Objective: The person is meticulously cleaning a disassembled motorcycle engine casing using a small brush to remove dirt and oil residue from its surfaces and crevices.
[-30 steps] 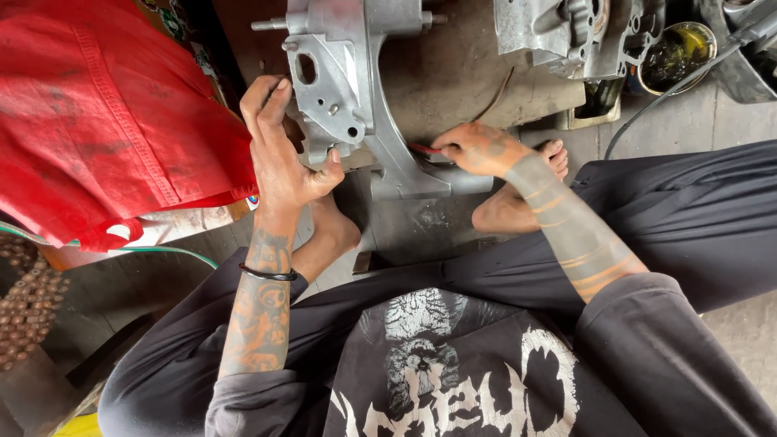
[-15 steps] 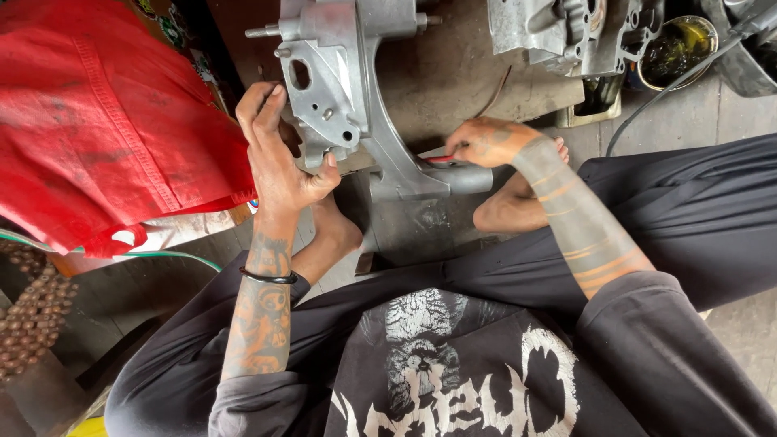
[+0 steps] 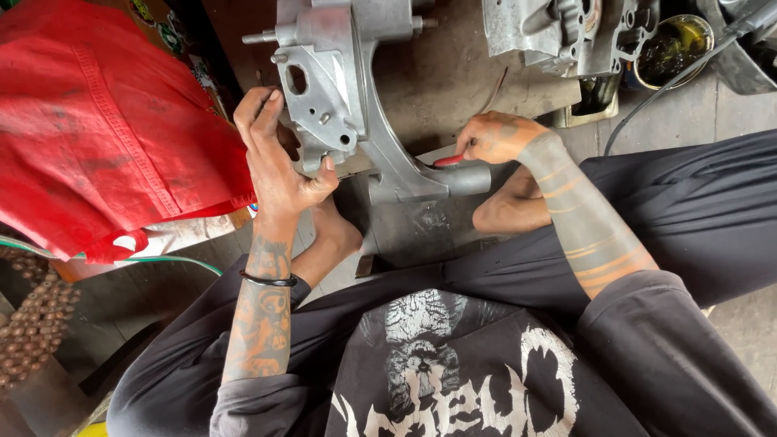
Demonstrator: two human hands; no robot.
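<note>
right hand point(image 3: 495, 136) shifted slightly; red-handled tool point(image 3: 450, 160) mostly hidden; left hand point(image 3: 275, 162) grips casing point(image 3: 340, 97).

Single head cam, looks steeply down, close on lap, hands & metal casing point(image 3: 356, 105).

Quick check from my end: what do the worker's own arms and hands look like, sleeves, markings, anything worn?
Both hands are bare, no gloves. The left hand has a thin black band at the wrist and dense figure tattoos along the forearm. The right hand has tattooed markings on its back, and its forearm carries wide dark tattooed bands with thin gaps between them. Dark grey sleeves are pushed up to the elbows on both arms.
</note>
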